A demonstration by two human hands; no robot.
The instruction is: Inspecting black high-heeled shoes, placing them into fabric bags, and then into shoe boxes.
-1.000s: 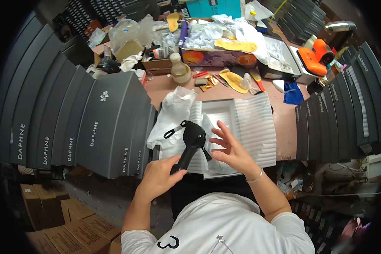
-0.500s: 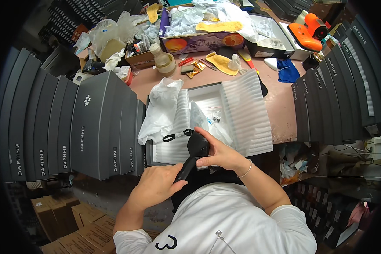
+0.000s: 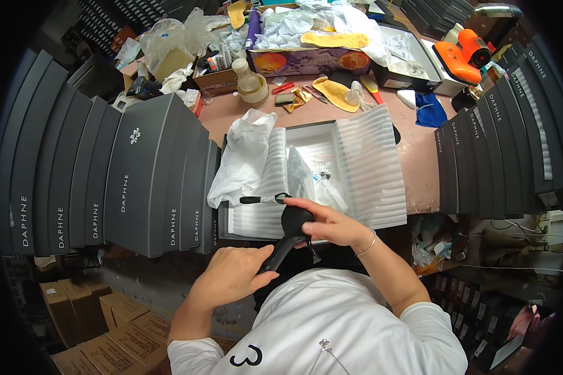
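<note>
A black high-heeled shoe [image 3: 292, 230] sits just in front of the person's chest, at the near edge of the open shoe box [image 3: 319, 134]. It is matte black, with a rounded body, a thin strap looping off to the left and a slim heel pointing down. The left hand [image 3: 234, 275] has its fingers closed around the shoe's lower end; the right hand [image 3: 331, 225] grips the upper part from the side. Both hands cover much of the shoe, so its toe and sole cannot be made out. Ribbed white foam sheets [image 3: 370, 165] line the box on the pink tabletop [image 3: 416, 159]. Dark grey boxes [image 3: 141, 175] stand stacked to the left.
</note>
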